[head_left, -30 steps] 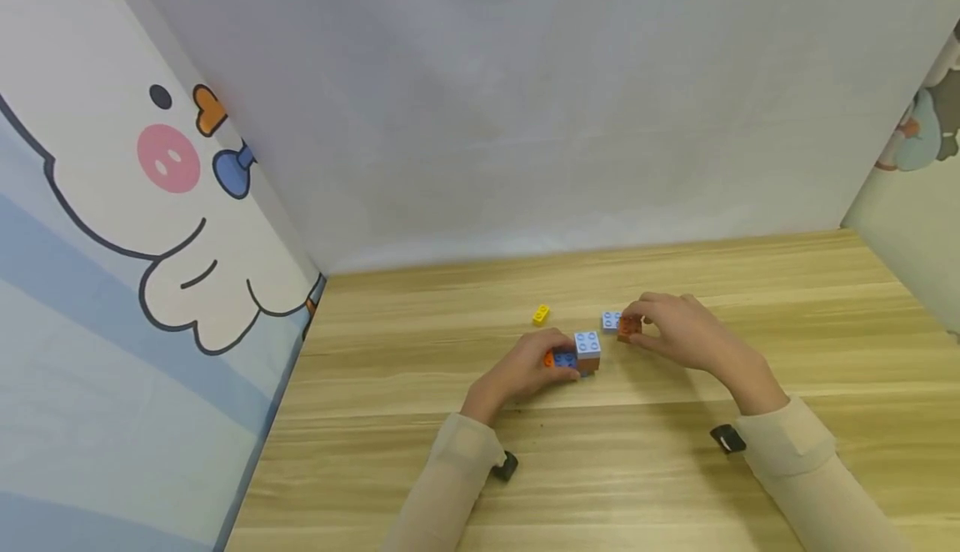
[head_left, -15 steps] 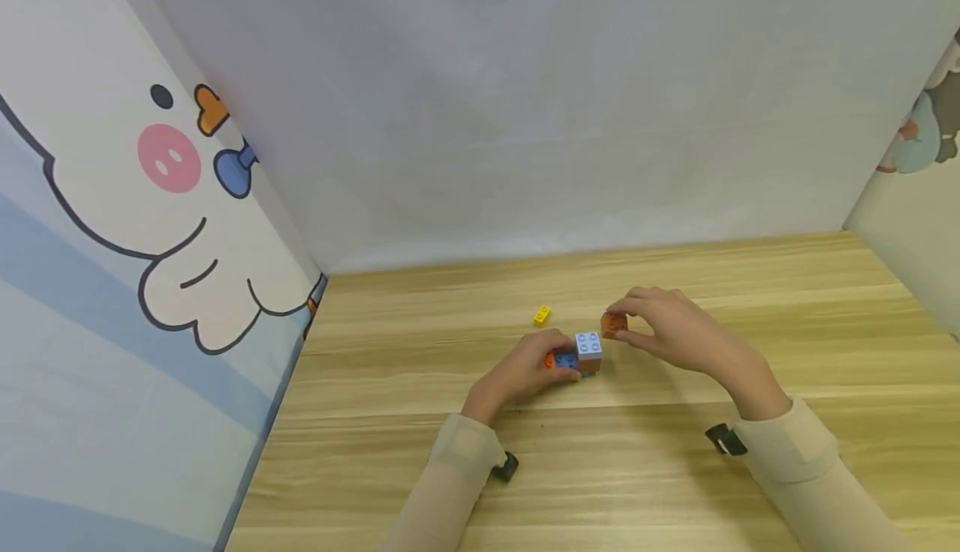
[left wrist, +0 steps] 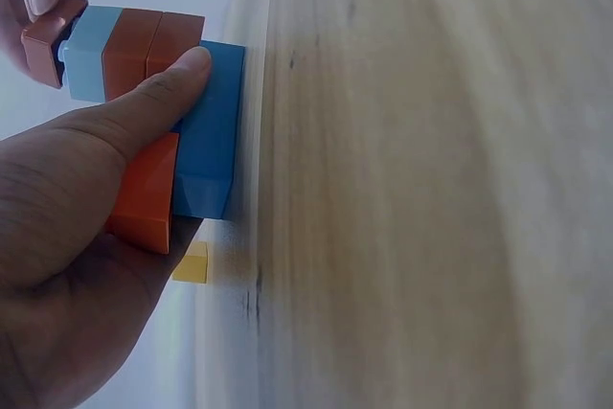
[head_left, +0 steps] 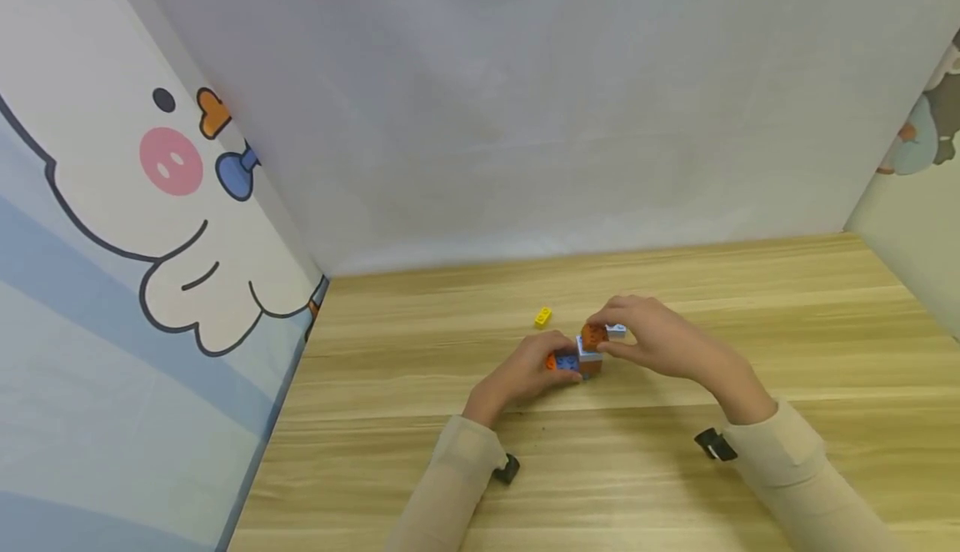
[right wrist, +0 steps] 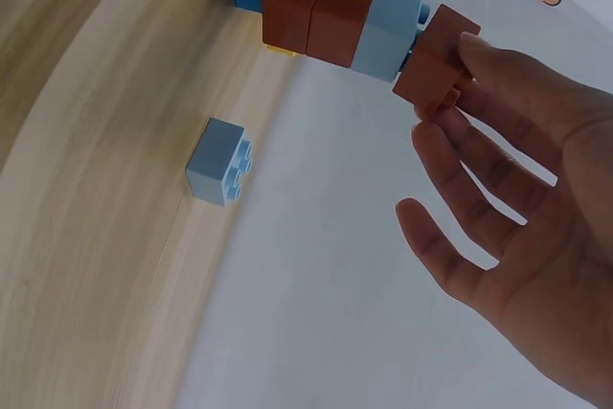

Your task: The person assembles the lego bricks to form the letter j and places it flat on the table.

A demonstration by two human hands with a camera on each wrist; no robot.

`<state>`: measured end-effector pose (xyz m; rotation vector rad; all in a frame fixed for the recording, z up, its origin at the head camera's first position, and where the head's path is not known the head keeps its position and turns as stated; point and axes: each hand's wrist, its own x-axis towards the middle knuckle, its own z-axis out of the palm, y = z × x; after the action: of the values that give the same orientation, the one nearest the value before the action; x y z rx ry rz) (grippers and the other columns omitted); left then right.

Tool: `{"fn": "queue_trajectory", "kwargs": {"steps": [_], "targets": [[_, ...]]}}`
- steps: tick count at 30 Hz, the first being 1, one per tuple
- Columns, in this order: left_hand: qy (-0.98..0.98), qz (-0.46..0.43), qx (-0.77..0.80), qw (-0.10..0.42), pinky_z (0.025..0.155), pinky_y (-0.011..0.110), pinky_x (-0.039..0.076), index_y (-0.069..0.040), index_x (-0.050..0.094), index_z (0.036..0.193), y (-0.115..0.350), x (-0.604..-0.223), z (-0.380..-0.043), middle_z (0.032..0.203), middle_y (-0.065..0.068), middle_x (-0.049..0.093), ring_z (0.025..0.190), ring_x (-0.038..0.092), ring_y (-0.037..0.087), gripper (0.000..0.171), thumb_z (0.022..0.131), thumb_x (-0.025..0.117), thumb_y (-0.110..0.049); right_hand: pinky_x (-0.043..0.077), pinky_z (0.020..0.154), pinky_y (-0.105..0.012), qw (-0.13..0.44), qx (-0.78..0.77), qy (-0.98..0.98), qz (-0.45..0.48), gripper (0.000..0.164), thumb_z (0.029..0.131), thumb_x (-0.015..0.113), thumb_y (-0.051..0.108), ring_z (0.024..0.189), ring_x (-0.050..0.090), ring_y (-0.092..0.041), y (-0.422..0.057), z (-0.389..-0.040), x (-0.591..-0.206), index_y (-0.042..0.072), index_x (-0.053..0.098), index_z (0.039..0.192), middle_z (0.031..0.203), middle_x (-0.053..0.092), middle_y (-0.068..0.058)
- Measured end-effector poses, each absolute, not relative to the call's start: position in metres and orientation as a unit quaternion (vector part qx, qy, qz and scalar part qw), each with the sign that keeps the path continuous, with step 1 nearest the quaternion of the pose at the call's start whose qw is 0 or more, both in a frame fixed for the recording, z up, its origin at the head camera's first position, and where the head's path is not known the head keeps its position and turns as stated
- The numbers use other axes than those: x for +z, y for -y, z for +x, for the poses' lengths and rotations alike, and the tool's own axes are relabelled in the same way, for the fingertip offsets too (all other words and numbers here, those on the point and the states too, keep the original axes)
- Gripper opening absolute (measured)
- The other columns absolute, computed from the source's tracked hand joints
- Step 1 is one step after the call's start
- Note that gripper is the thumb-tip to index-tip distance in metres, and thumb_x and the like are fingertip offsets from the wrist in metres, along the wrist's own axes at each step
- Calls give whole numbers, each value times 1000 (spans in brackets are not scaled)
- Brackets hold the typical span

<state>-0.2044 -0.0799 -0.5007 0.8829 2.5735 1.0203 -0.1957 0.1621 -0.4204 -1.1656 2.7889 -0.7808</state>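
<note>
My left hand (head_left: pixel 520 375) grips a stack of toy building bricks by its low end. In the left wrist view the stack has a blue base brick (left wrist: pixel 213 131), an orange brick (left wrist: pixel 148 198) near the palm, two brown bricks (left wrist: pixel 153 42) and a light blue brick (left wrist: pixel 93 50) on top. My right hand (head_left: pixel 660 337) pinches another brown brick (head_left: pixel 593 337) between thumb and fingers. That brick sits tilted at the studs of the light blue one, with a small gap showing in the right wrist view. Fingers hide part of the base.
A loose light blue brick (right wrist: pixel 216 162) lies on the wooden table (head_left: pixel 420 318), just beyond the stack near the right hand. Behind the left hand lies a small yellow brick (head_left: pixel 543 317). A pale backdrop (head_left: pixel 525 118) rises at the table's far edge.
The right hand has carried the brown brick leftward, from beside the loose light blue brick to the top of the stack. The left hand keeps its grip in place.
</note>
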Motion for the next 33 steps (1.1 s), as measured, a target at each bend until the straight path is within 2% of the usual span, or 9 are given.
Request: {"fn": "queue_trajectory", "kwargs": {"steps": [5, 26, 33], "targets": [[-881, 302, 345, 121, 83, 16, 50, -16, 69, 122, 80, -501, -204, 114, -2, 70, 95, 59, 4, 33, 95, 73, -34, 56, 87, -40, 9, -256, -889, -379, 25, 94, 74, 18, 100, 67, -20, -159, -195, -422, 13, 74, 119, 108, 71, 3], [-880, 299, 347, 126, 83, 17, 50, -13, 69, 123, 81, -497, -201, 117, 2, 71, 96, 60, 7, 33, 95, 74, -31, 57, 88, -45, 31, -252, -887, -386, 30, 97, 69, 14, 103, 68, -27, -153, -191, -417, 4, 71, 125, 112, 69, -5], [-878, 301, 351, 126, 83, 17, 50, -12, 69, 123, 81, -497, -201, 117, 3, 71, 96, 60, 7, 34, 95, 74, -30, 55, 87, -43, 15, -226, -894, -387, 29, 95, 72, 16, 99, 67, -25, -151, -190, -415, 7, 73, 123, 109, 70, -3]]}}
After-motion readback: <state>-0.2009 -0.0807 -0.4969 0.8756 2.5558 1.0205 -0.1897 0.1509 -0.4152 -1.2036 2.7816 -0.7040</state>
